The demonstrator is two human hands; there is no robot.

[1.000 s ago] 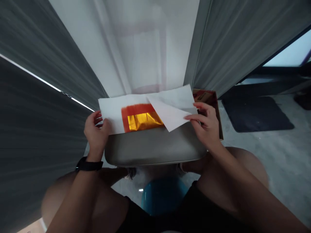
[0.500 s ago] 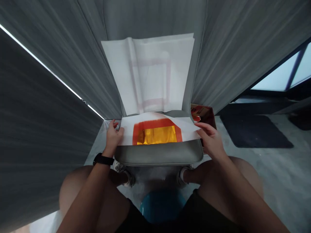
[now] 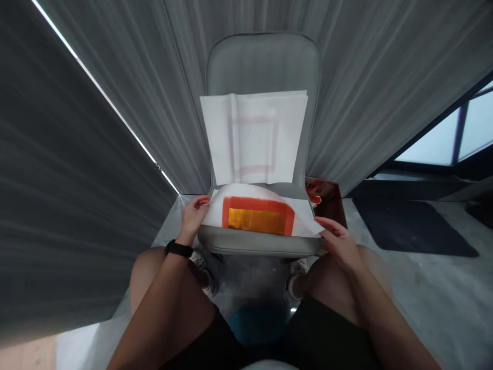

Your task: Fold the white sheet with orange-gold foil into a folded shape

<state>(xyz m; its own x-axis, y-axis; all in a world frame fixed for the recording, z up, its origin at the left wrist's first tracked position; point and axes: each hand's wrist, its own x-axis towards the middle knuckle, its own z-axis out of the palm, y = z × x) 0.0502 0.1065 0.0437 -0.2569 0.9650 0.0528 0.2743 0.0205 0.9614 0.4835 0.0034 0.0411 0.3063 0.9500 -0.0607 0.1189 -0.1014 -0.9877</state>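
Pinching a wide white paper sheet (image 3: 246, 192) by its two ends, a person seated before a grey cushioned chair (image 3: 264, 64) holds it across the seat. Its orange-red painted frame (image 3: 289, 220) and rectangle of gold foil (image 3: 256, 221) face up. The left hand (image 3: 193, 218), above a black wristband (image 3: 179, 248), has thumb and curled fingers closed on the near-left edge. At the opposite end, the right hand (image 3: 341, 241) grips a corner between thumb and forefinger, the other fingers loosely bent.

The sheet's middle bows upward off the seat in a low arch. White paper shows beneath it at the right end, though how many layers lie there I cannot tell. Just behind, a set of large white paper sheets (image 3: 254, 136), a faint pink square outline on the front one, leans against the backrest, touched by neither hand.

By the look of it, the work is partway: the decorated sheet is spread over the seat, foil side showing, but does not yet lie flat, and neither end is free. No crease crosses the foil as far as I can make out.

Beside the chair, near the right hand, stands a red-brown cardboard box (image 3: 332, 203); beyond it, a dark floor mat (image 3: 416, 228).
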